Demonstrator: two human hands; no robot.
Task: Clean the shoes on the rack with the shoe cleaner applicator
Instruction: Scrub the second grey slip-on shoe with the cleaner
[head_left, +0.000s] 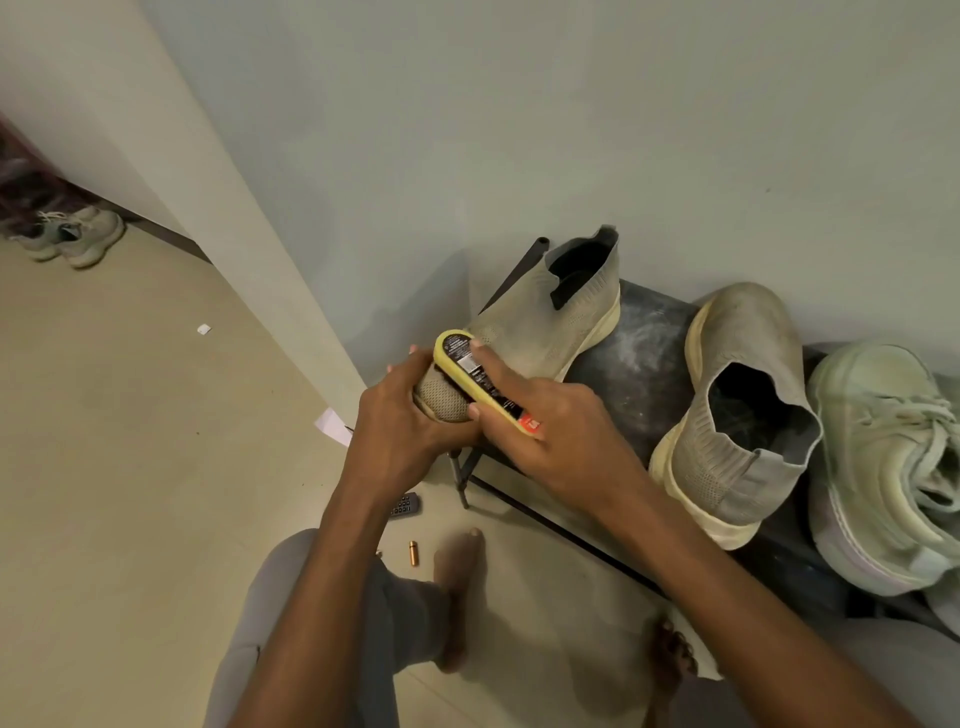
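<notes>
Two bare forearms come up from the bottom of the view, no sleeves, no watch, no rings showing on the left hand (410, 415) or the right hand (556, 431). Below them, pale grey trousers (291, 597) cover the legs, the fabric creased at the knee. Both feet (460, 592) are bare, toes visible.

The oval plastic shoe cleaner applicator (480, 375) is yellow with a black label and a red patch. The knit slip-on shoe (545, 317) is beige-grey with a black collar lining and cream sole. The metal shoe rack (639, 353) is black, dusted white. The laced sneaker (893, 467) is pale green.
</notes>
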